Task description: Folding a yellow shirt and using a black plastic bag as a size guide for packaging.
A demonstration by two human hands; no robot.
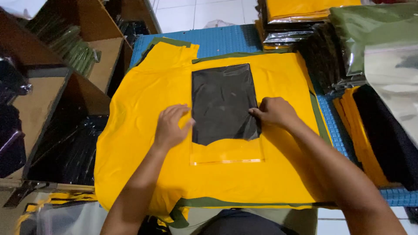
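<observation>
Both hands rest on a yellow shirt (143, 143) spread flat on the blue tabletop (217, 39). Left hand (170, 126) lies open, palm down, its fingers touching the left edge of a black sheet inside a clear sleeve (224, 104) that lies in the middle of the shirt. Right hand (275, 112) pinches the right edge of that sheet with curled fingers.

It seems the sheet is being centred as a folding guide; the next move probably needs both sleeves folded over it, keeping it straight. An olive shirt (244, 203) lies under the yellow one. Stacks of packed garments (305, 26) stand close at the far right, and a yellow and black pile (370, 130) lies just beside the shirt, so the right side has little free room. Cardboard boxes (65, 87) stand at the left.
</observation>
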